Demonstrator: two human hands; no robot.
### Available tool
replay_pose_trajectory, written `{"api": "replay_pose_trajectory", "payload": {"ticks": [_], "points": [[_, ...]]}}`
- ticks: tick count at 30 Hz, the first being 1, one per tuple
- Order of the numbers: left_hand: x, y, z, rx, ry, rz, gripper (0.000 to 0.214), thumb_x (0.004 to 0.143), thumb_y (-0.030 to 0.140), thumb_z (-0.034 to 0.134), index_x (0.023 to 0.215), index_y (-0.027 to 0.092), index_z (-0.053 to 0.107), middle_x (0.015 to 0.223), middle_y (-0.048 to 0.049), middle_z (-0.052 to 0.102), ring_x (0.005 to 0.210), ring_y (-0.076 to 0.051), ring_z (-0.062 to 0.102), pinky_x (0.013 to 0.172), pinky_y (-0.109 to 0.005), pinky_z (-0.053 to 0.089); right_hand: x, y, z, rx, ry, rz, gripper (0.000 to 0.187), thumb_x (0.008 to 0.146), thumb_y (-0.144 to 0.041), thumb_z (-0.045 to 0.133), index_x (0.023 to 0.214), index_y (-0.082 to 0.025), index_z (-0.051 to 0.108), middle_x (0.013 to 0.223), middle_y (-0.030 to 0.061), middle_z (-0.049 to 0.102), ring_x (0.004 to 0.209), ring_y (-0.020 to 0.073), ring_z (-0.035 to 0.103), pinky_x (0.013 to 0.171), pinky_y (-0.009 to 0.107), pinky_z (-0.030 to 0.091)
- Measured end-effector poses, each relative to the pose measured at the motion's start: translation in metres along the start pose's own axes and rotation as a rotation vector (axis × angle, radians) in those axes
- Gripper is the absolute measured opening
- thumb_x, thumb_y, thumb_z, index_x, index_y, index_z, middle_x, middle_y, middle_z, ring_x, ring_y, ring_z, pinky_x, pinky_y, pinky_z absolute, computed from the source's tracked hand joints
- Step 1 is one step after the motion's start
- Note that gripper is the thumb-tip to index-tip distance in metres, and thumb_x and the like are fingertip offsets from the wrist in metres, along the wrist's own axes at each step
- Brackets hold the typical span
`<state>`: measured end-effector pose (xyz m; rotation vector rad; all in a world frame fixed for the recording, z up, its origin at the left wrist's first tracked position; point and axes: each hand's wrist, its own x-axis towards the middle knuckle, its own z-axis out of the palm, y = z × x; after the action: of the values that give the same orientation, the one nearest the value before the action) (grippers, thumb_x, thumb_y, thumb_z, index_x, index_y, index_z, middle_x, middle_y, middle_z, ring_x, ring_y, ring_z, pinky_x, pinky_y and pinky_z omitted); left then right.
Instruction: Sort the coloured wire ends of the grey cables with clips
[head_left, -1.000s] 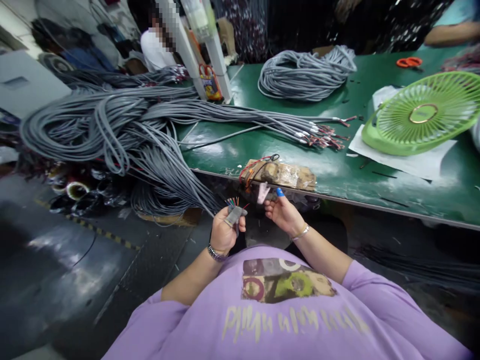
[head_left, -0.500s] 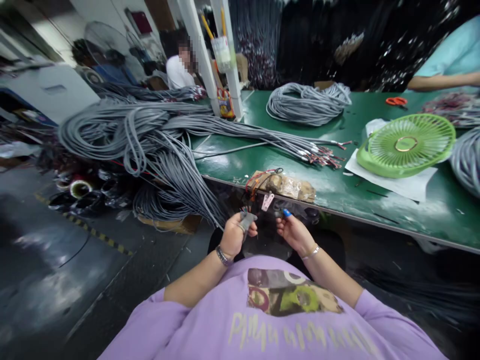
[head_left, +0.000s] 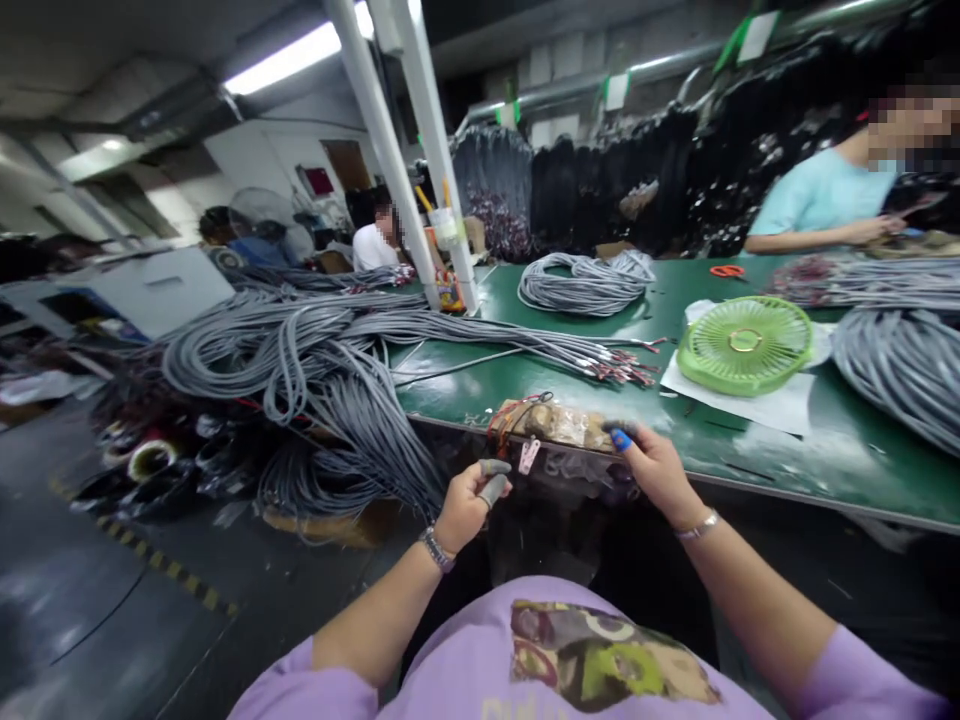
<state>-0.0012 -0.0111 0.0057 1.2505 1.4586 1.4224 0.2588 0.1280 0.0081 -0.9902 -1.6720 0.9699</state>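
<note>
My left hand (head_left: 469,503) is closed below the table edge, thumb pressed on forefinger, both in grey finger covers. It grips the end of a grey cable (head_left: 375,440) that hangs from the big pile; the cable's tip is hidden in the fist. My right hand (head_left: 660,468) is up at the green table's edge (head_left: 750,480), just right of a taped wooden block (head_left: 562,425) with red wires. Its blue-covered thumb and a dark-covered finger are pinched together; what they hold is too small to make out. A pink tag (head_left: 529,455) hangs from the block between my hands.
A green fan (head_left: 745,345) lies on white paper. Grey cable coils (head_left: 585,283) and stripped cable ends (head_left: 619,368) cover the table, with more cables at right (head_left: 900,370). Orange scissors (head_left: 726,270) lie far back. A person in teal (head_left: 817,200) works opposite. Tape rolls (head_left: 150,460) litter the floor.
The view has tilted up. My right hand has moved right and up from beside my left hand to the table edge. The coloured wire ends at my left hand no longer show.
</note>
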Motion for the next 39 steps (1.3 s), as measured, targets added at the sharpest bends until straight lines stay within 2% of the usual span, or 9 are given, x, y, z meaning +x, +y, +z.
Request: {"api": "replay_pose_trajectory", "payload": {"ticks": [4, 9, 13, 18, 23, 27, 32, 35, 39], "points": [[0.032, 0.017, -0.017, 0.192, -0.033, 0.139, 0.029, 0.082, 0.036, 0.062, 0.101, 0.016, 0.066, 0.077, -0.0046, 0.072, 0.070, -0.017, 0.068, 0.073, -0.031, 0.055, 0.043, 0.009, -0.014, -0.172, 0.047, -0.082, 0.027, 0.082, -0.032, 0.054, 0.099, -0.018, 0.069, 0.085, 0.0083, 0.071, 0.077, 0.0219, 0.062, 0.074, 0.036, 0.047], [0.115, 0.024, -0.046, 0.640, -0.038, 0.294, 0.032, 0.082, 0.038, 0.057, 0.103, 0.017, 0.067, 0.100, -0.0088, 0.073, 0.095, -0.023, 0.067, 0.090, -0.037, 0.050, 0.060, 0.024, -0.011, -0.300, 0.027, -0.005, 0.021, 0.081, -0.022, 0.055, 0.093, -0.019, 0.072, 0.088, 0.0088, 0.072, 0.082, 0.0227, 0.064, 0.077, 0.034, 0.046], [0.193, 0.023, -0.061, 1.153, -0.100, 0.155, 0.034, 0.084, 0.033, 0.047, 0.108, 0.018, 0.065, 0.113, -0.0095, 0.068, 0.106, -0.024, 0.062, 0.093, -0.036, 0.047, 0.055, 0.022, -0.007, -0.301, 0.008, -0.035, 0.016, 0.080, -0.025, 0.059, 0.088, -0.021, 0.072, 0.090, 0.0073, 0.072, 0.082, 0.0219, 0.062, 0.075, 0.032, 0.044], [0.250, 0.015, -0.059, 1.263, -0.073, 0.090, 0.039, 0.084, 0.028, 0.046, 0.115, 0.011, 0.061, 0.124, -0.0165, 0.061, 0.117, -0.028, 0.056, 0.098, -0.037, 0.042, 0.052, 0.018, -0.007, -0.355, -0.037, -0.027, 0.018, 0.084, -0.028, 0.054, 0.087, -0.020, 0.070, 0.086, 0.0066, 0.071, 0.076, 0.0198, 0.060, 0.068, 0.030, 0.040], [0.281, 0.008, -0.032, 1.306, -0.070, 0.046, 0.044, 0.086, 0.033, 0.047, 0.126, 0.015, 0.054, 0.129, -0.0137, 0.060, 0.118, -0.026, 0.055, 0.096, -0.034, 0.041, 0.052, 0.023, -0.008, -0.393, -0.048, -0.050, 0.017, 0.084, -0.029, 0.054, 0.081, -0.022, 0.069, 0.075, 0.0040, 0.067, 0.066, 0.0182, 0.055, 0.062, 0.029, 0.035], [0.301, 0.008, 0.003, 1.355, -0.093, 0.044, 0.050, 0.084, 0.044, 0.048, 0.126, 0.017, 0.054, 0.127, -0.0176, 0.060, 0.116, -0.034, 0.055, 0.092, -0.044, 0.040, 0.052, 0.027, -0.009, -0.387, -0.046, -0.061, 0.019, 0.085, -0.032, 0.052, 0.077, -0.022, 0.066, 0.070, 0.0034, 0.065, 0.064, 0.0180, 0.052, 0.059, 0.030, 0.033], [0.303, 0.021, 0.040, 1.333, -0.283, 0.143, 0.038, 0.071, 0.047, 0.063, 0.095, 0.017, 0.068, 0.095, -0.0116, 0.071, 0.092, -0.027, 0.064, 0.079, -0.032, 0.043, 0.052, 0.027, -0.009, -0.361, -0.036, -0.061, 0.023, 0.086, -0.035, 0.051, 0.071, -0.021, 0.061, 0.068, 0.0029, 0.063, 0.062, 0.0175, 0.051, 0.058, 0.029, 0.033], [0.297, 0.041, 0.040, 1.296, -0.288, 0.225, 0.027, 0.075, 0.043, 0.060, 0.083, 0.018, 0.068, 0.088, -0.0084, 0.072, 0.085, -0.023, 0.063, 0.072, -0.028, 0.042, 0.052, 0.027, -0.010, -0.336, -0.025, -0.049, 0.024, 0.085, -0.036, 0.051, 0.070, -0.021, 0.061, 0.067, 0.0027, 0.062, 0.062, 0.0177, 0.052, 0.058, 0.029, 0.033], [0.297, 0.082, 0.016, 1.239, -0.063, 0.316, 0.050, 0.093, 0.046, 0.028, 0.108, 0.012, 0.062, 0.099, -0.0116, 0.068, 0.089, -0.022, 0.060, 0.072, -0.030, 0.042, 0.052, 0.027, -0.010, -0.312, -0.046, -0.052, 0.022, 0.086, -0.036, 0.051, 0.075, -0.021, 0.063, 0.072, 0.0034, 0.064, 0.066, 0.0187, 0.054, 0.061, 0.030, 0.036]]}}
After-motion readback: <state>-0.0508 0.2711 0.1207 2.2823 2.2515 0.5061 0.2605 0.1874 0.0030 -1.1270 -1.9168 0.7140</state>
